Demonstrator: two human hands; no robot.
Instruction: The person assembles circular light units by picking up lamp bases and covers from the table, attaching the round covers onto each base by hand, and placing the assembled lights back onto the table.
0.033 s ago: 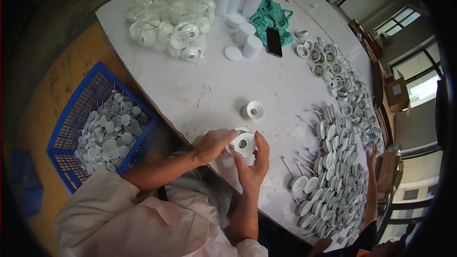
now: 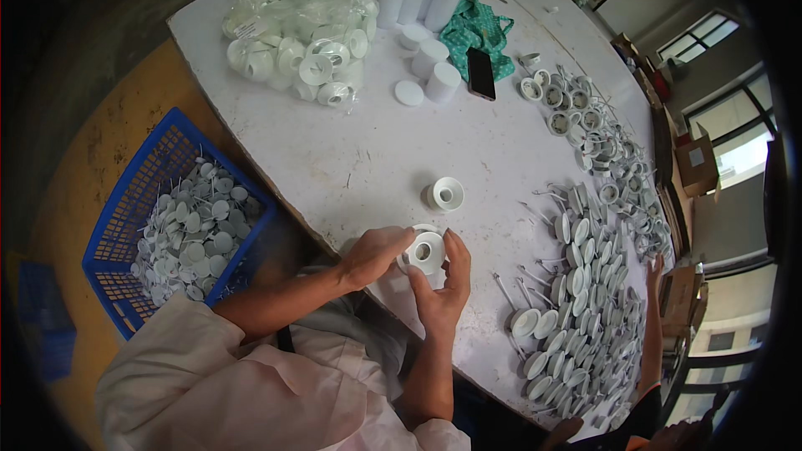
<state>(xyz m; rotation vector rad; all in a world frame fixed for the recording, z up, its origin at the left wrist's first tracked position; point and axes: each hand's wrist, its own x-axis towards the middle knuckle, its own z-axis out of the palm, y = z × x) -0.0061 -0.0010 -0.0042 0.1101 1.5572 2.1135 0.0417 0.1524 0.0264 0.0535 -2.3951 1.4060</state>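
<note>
White plastic ring point(image 2: 426, 252) between both hands

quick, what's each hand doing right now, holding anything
Left hand: closed on the white ring part, gripping its left side.
Right hand: closed on the same white ring part, fingers up along its right side.

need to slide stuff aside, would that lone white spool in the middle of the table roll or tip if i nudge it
The white spool looks like thin plastic with a hollow core, so probably light. It seems to rest on a wide flat flange, so it would likely slide on the table rather than tip or roll.
</note>
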